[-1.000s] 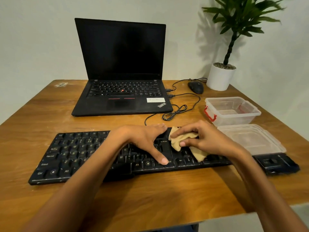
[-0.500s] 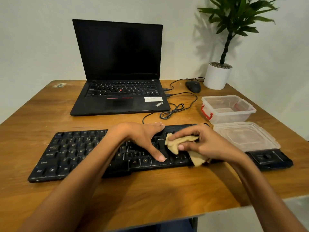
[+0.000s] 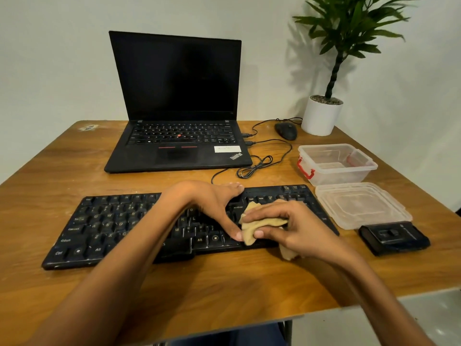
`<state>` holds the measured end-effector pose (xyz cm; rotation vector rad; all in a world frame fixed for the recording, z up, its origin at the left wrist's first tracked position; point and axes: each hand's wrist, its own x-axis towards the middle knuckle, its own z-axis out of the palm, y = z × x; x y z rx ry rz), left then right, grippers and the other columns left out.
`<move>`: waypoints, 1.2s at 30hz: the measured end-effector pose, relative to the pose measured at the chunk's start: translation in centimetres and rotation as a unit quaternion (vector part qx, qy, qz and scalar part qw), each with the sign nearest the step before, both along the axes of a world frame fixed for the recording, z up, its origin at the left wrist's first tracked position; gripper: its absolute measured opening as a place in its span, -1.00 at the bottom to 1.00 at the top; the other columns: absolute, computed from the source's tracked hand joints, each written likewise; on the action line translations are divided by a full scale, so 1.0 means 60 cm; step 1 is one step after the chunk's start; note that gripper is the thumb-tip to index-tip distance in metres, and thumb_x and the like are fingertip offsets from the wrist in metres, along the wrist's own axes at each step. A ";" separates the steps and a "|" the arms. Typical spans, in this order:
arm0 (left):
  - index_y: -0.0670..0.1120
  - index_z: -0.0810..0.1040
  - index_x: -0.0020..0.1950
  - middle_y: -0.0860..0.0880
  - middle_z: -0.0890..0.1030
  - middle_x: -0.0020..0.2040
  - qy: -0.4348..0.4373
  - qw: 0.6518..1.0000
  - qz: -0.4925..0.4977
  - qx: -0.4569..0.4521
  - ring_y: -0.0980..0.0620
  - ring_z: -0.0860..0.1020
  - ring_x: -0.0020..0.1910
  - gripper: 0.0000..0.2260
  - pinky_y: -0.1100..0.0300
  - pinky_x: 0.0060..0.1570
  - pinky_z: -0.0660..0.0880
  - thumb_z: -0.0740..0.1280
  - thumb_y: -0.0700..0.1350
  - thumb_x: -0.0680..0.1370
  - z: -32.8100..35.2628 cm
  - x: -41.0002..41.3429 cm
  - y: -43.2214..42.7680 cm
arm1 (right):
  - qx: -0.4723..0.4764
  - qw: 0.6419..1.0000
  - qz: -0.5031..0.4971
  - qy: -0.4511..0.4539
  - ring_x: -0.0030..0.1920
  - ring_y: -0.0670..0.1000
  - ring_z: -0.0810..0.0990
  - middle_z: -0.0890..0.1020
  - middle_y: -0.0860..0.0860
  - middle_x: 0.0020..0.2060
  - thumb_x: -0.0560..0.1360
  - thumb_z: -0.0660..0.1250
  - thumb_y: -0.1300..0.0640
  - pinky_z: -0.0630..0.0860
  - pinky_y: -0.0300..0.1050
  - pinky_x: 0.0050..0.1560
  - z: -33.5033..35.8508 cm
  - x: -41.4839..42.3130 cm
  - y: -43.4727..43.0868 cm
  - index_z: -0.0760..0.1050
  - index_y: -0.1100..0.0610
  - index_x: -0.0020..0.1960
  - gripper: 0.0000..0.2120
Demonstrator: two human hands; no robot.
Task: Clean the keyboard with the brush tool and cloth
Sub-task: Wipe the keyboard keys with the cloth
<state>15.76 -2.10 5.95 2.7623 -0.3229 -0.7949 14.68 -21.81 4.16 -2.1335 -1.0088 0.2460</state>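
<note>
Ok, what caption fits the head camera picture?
Cleaning time: the right hand grips a crumpled tan cloth on the black plastic keyboard, the left hand resting on its keys, atop a wooden table.

A wooden counter point(image 3: 62, 176) stands against a pale wall point(image 3: 50, 58). At twelve o'clock on it sits an open black laptop point(image 3: 177, 96), its screen dark, with a white sticker point(image 3: 227, 149) on the palm rest. Two black cables point(image 3: 254, 168) run from its right side, and one lies coiled just beside it. At one o'clock a black mouse point(image 3: 286, 130) rests near a white pot point(image 3: 321, 116) holding a leafy green plant point(image 3: 349, 26). At two o'clock stands a clear plastic box point(image 3: 324, 176) with red latches, and its clear lid point(image 3: 359, 206) lies flat at three o'clock, just beside it.
</note>
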 end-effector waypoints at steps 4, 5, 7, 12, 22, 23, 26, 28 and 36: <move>-0.05 -0.22 0.51 0.07 -0.21 0.53 0.000 1.000 0.002 0.008 0.11 -0.15 0.49 0.00 0.21 0.43 -0.14 0.41 0.19 0.36 0.000 -0.003 -0.001 | -0.033 0.999 0.012 -0.029 0.11 -0.27 0.49 0.57 -0.36 -0.06 0.36 0.46 0.12 0.31 -0.36 0.21 0.003 -0.005 -0.010 0.62 -0.15 -0.04 -0.76; -0.05 -0.22 0.51 0.07 -0.21 0.53 -0.001 1.000 0.003 0.005 0.11 -0.15 0.49 0.00 0.21 0.43 -0.14 0.41 0.19 0.36 0.000 -0.004 0.000 | -0.052 0.998 0.014 -0.023 0.11 -0.32 0.48 0.57 -0.35 -0.05 0.35 0.46 0.14 0.25 -0.46 0.20 0.009 -0.001 -0.021 0.61 -0.18 -0.06 -0.75; -0.04 -0.22 0.51 0.07 -0.20 0.53 -0.002 1.000 0.006 -0.005 0.11 -0.14 0.49 -0.01 0.21 0.42 -0.14 0.41 0.18 0.37 -0.001 -0.006 0.002 | -0.077 0.997 -0.006 -0.004 0.09 -0.36 0.48 0.57 -0.34 -0.04 0.35 0.46 0.20 0.24 -0.54 0.14 0.023 0.007 -0.051 0.59 -0.20 -0.11 -0.71; -0.05 -0.20 0.51 0.07 -0.18 0.53 -0.001 1.000 0.015 -0.016 0.11 -0.12 0.50 -0.02 0.22 0.42 -0.12 0.42 0.15 0.37 0.001 -0.007 0.001 | -0.044 0.993 -0.082 -0.076 -0.05 -0.41 0.47 0.60 -0.22 -0.03 0.34 0.47 0.22 0.33 -0.50 0.09 0.035 0.004 -0.050 0.65 -0.04 -0.05 -0.76; -0.01 -0.21 0.51 0.09 -0.20 0.52 0.005 0.999 0.018 -0.027 0.12 -0.13 0.49 -0.04 0.25 0.39 -0.12 0.41 0.15 0.39 -0.004 -0.007 0.007 | -0.061 0.994 -0.091 -0.017 0.02 -0.34 0.48 0.60 -0.20 0.01 0.34 0.46 0.23 0.37 -0.37 0.15 0.027 0.013 -0.083 0.61 -0.18 -0.12 -0.70; -0.01 -0.22 0.51 0.09 -0.20 0.52 0.006 0.999 0.018 -0.026 0.11 -0.13 0.49 -0.04 0.25 0.39 -0.12 0.41 0.15 0.39 -0.004 -0.007 0.007 | -0.052 0.993 -0.098 -0.029 0.02 -0.32 0.49 0.60 -0.20 0.00 0.34 0.46 0.23 0.39 -0.33 0.16 0.030 0.013 -0.076 0.61 -0.17 -0.12 -0.71; -0.01 -0.21 0.51 0.10 -0.19 0.52 0.001 1.000 0.017 -0.024 0.11 -0.12 0.49 -0.04 0.25 0.39 -0.11 0.41 0.15 0.39 -0.004 -0.007 0.007 | -0.067 0.995 -0.060 -0.050 -0.01 -0.36 0.44 0.56 -0.25 -0.03 0.36 0.45 0.19 0.34 -0.34 0.21 0.025 0.002 -0.032 0.62 -0.09 -0.05 -0.76; 0.00 -0.21 0.51 0.11 -0.19 0.52 -0.002 1.000 0.018 -0.026 0.12 -0.12 0.49 -0.04 0.26 0.38 -0.11 0.41 0.15 0.39 -0.004 -0.008 0.008 | -0.086 0.995 -0.030 -0.037 0.00 -0.38 0.42 0.53 -0.29 -0.04 0.37 0.44 0.18 0.30 -0.30 0.24 0.019 -0.003 -0.025 0.61 -0.13 -0.04 -0.75; -0.02 -0.16 0.52 0.08 -0.16 0.53 -0.008 0.999 0.015 -0.040 0.11 -0.09 0.50 -0.06 0.22 0.42 -0.10 0.40 0.16 0.39 -0.001 -0.005 -0.001 | -0.075 0.991 -0.103 -0.029 -0.01 -0.30 0.51 0.57 -0.26 -0.11 0.34 0.46 0.21 0.36 -0.39 0.10 0.026 0.022 -0.077 0.63 -0.08 -0.08 -0.77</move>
